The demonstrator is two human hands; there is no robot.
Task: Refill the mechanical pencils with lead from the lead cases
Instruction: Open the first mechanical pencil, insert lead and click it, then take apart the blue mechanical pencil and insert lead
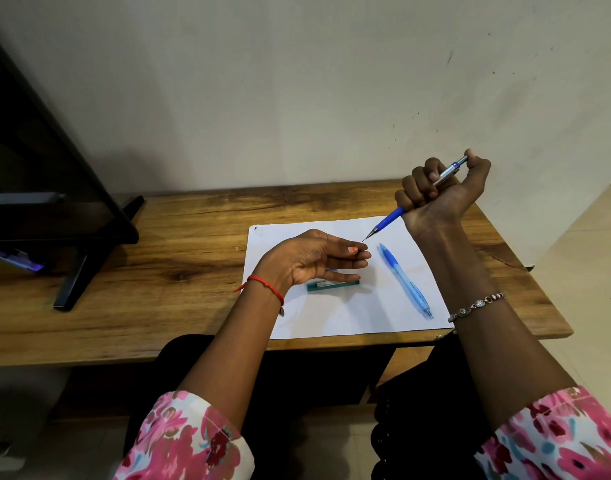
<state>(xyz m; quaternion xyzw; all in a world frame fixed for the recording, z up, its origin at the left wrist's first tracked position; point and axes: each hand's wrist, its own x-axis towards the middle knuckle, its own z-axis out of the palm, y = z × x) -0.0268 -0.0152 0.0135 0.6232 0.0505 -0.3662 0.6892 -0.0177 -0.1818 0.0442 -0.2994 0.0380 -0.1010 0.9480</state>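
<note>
My right hand (442,192) grips a blue and silver mechanical pencil (390,218) in a fist, raised above the table, thumb on its top cap, tip pointing down-left. The tip ends just above the fingertips of my left hand (314,259). That hand hovers over the white paper (331,317) with its fingers straight and nothing visibly in it. A green lead case (331,285) lies on the paper just under the left hand. A second, light blue mechanical pencil (406,282) lies on the paper to the right.
The paper rests on a wooden table (193,237) against a pale wall. A black monitor stand (89,244) occupies the table's left part. The table's right edge lies close beside my right forearm.
</note>
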